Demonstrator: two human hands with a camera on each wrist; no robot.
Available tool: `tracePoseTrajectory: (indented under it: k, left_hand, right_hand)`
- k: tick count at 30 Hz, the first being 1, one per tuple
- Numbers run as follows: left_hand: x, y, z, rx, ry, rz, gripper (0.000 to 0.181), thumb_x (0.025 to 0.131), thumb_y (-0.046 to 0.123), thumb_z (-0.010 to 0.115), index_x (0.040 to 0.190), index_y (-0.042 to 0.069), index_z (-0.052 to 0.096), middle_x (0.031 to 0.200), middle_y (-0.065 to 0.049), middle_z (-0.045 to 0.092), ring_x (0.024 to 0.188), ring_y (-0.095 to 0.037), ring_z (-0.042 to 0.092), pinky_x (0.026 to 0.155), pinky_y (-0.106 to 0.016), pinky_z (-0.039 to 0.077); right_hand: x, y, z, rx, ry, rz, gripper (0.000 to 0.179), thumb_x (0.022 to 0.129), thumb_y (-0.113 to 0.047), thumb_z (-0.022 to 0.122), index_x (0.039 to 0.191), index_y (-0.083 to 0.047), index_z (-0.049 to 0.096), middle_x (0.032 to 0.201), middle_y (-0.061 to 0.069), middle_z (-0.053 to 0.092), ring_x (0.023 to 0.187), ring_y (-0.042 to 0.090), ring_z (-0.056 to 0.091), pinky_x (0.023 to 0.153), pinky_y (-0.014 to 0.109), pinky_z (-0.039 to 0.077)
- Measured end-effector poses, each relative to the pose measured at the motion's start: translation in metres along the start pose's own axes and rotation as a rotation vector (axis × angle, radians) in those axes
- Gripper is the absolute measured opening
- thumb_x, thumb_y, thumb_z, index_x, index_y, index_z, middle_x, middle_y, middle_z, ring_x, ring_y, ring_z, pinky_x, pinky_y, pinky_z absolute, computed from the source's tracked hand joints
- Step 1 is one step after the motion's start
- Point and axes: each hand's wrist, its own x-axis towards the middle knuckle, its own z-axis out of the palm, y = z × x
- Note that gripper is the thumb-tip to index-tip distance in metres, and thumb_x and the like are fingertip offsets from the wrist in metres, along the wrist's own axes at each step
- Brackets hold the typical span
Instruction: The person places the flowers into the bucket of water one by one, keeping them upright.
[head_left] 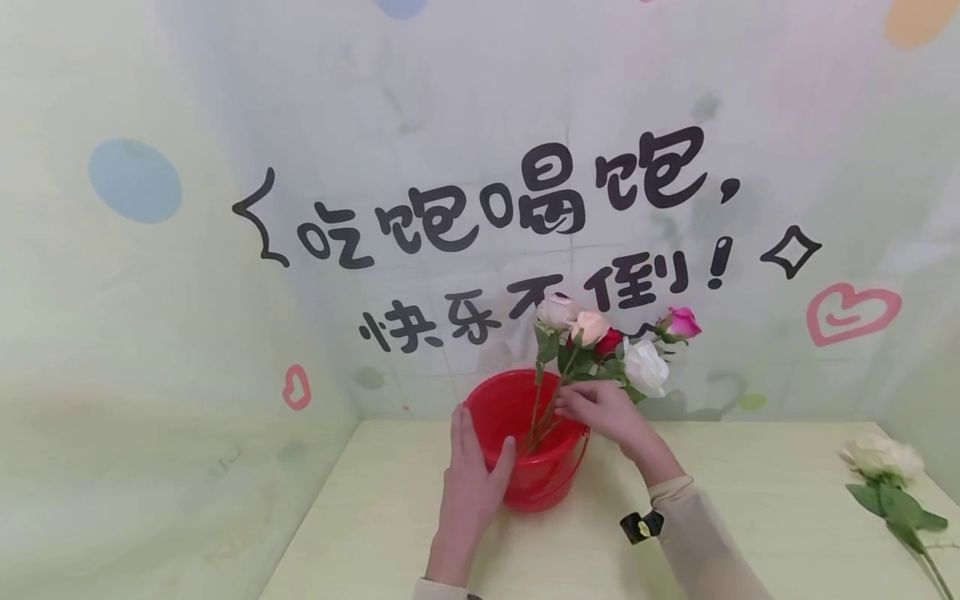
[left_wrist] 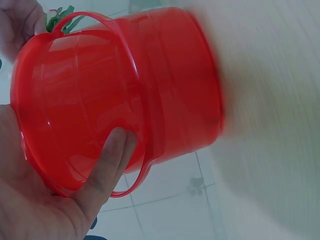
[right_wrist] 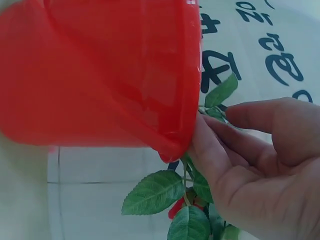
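A red plastic bucket point(head_left: 543, 479) stands on the table, several artificial roses point(head_left: 590, 327) leaning in it with their stems inside. Their blooms are pale pink, peach, red, white and magenta. Against the bucket's left side rests my left hand point(head_left: 468, 479); in the left wrist view its fingers point(left_wrist: 107, 162) lie nearly straight on the outer wall, below the rim. My right hand point(head_left: 603, 410) pinches rose stems at the right rim. In the right wrist view, green leaves point(right_wrist: 154, 192) hang beside the rim, and the bucket and hand partly hide the stems.
A cream rose point(head_left: 881, 458) with green leaves lies on the table at the far right. The pale wood table point(head_left: 360, 517) meets a printed cloth backdrop point(head_left: 420, 100) close behind the bucket. The bucket's red handle point(head_left: 573, 475) hangs down its side.
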Motion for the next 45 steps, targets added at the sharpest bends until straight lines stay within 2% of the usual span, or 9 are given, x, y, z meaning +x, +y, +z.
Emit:
tracePoseTrajectory:
  k: [7, 11, 16, 20, 26, 31, 36, 40, 45]
  left_hand:
    - [0.002, 0.0, 0.0, 0.011, -0.003, 0.007, 0.103, 0.094, 0.043, 0.077, 0.169, 0.01, 0.016, 0.171, -0.01, 0.025, 0.138, -0.039, 0.054, 0.089, -0.053, 0.062]
    - [0.001, -0.001, 0.0, 0.009, -0.005, 0.002, 0.103, 0.093, 0.042, 0.078, 0.169, 0.01, 0.016, 0.171, -0.01, 0.026, 0.14, -0.039, 0.052, 0.089, -0.053, 0.062]
    - [0.0, -0.001, -0.001, 0.008, -0.005, 0.001, 0.103, 0.093, 0.042, 0.078, 0.169, 0.01, 0.017, 0.171, -0.01, 0.026, 0.139, -0.039, 0.053, 0.089, -0.053, 0.062]
    - [0.002, 0.0, 0.0, 0.009, -0.003, 0.001, 0.104, 0.093, 0.042, 0.079, 0.17, 0.011, 0.016, 0.171, -0.009, 0.025, 0.141, -0.039, 0.051, 0.089, -0.053, 0.062]
    - [0.003, 0.002, 0.0, 0.009, -0.006, 0.005, 0.104, 0.093, 0.042, 0.079, 0.17, 0.011, 0.015, 0.171, -0.009, 0.025, 0.14, -0.038, 0.053, 0.089, -0.053, 0.063]
    - [0.004, 0.003, -0.001, 0.004, -0.002, 0.01, 0.103, 0.093, 0.041, 0.078, 0.17, 0.011, 0.015, 0.171, -0.009, 0.025, 0.138, -0.038, 0.054, 0.088, -0.052, 0.063]
    - [0.004, 0.004, 0.0, 0.007, 0.0, 0.013, 0.102, 0.094, 0.042, 0.077, 0.17, 0.011, 0.015, 0.171, -0.009, 0.025, 0.138, -0.038, 0.054, 0.088, -0.052, 0.063]
    - [0.004, 0.004, 0.001, 0.007, -0.001, 0.013, 0.103, 0.094, 0.043, 0.077, 0.17, 0.011, 0.015, 0.17, -0.01, 0.027, 0.138, -0.039, 0.055, 0.087, -0.052, 0.063]
    - [0.006, 0.005, 0.0, 0.004, 0.008, 0.012, 0.102, 0.095, 0.044, 0.076, 0.17, 0.012, 0.015, 0.17, -0.009, 0.027, 0.132, -0.039, 0.059, 0.085, -0.052, 0.064]
  right_hand:
    - [0.003, 0.003, -0.011, 0.157, -0.1, 0.078, 0.039, 0.11, -0.01, 0.053, 0.137, 0.018, 0.058, 0.125, 0.029, 0.07, 0.118, 0.039, 0.071, 0.097, 0.038, 0.059]
    - [0.001, 0.003, -0.014, 0.145, -0.141, 0.078, 0.041, 0.11, -0.011, 0.052, 0.137, 0.019, 0.056, 0.124, 0.029, 0.071, 0.115, 0.04, 0.072, 0.095, 0.038, 0.061]
    - [-0.003, -0.003, -0.017, 0.07, -0.172, 0.078, 0.045, 0.109, -0.015, 0.053, 0.14, 0.018, 0.054, 0.119, 0.027, 0.071, 0.109, 0.038, 0.074, 0.095, 0.043, 0.061]
    - [-0.003, -0.005, -0.022, 0.047, -0.213, 0.067, 0.047, 0.11, -0.017, 0.051, 0.141, 0.019, 0.053, 0.12, 0.028, 0.071, 0.111, 0.039, 0.073, 0.097, 0.046, 0.06]
    - [-0.003, 0.0, -0.033, 0.154, -0.283, 0.073, 0.049, 0.112, -0.017, 0.048, 0.142, 0.022, 0.049, 0.127, 0.033, 0.068, 0.113, 0.038, 0.072, 0.099, 0.045, 0.059]
    - [-0.006, 0.002, -0.039, 0.229, -0.303, 0.071, 0.049, 0.113, -0.02, 0.049, 0.141, 0.021, 0.05, 0.129, 0.033, 0.066, 0.115, 0.038, 0.072, 0.1, 0.044, 0.058]
    - [-0.018, 0.004, -0.042, 0.191, -0.388, -0.012, 0.043, 0.112, -0.018, 0.051, 0.136, 0.017, 0.057, 0.125, 0.029, 0.069, 0.113, 0.041, 0.072, 0.098, 0.044, 0.059]
    - [-0.035, 0.005, -0.039, 0.168, -0.47, -0.048, 0.038, 0.112, -0.019, 0.053, 0.132, 0.013, 0.062, 0.121, 0.031, 0.069, 0.108, 0.039, 0.073, 0.094, 0.045, 0.062]
    - [-0.051, 0.008, -0.047, 0.209, -0.477, -0.043, 0.039, 0.113, -0.021, 0.051, 0.131, 0.011, 0.062, 0.122, 0.033, 0.068, 0.107, 0.037, 0.074, 0.092, 0.046, 0.062]
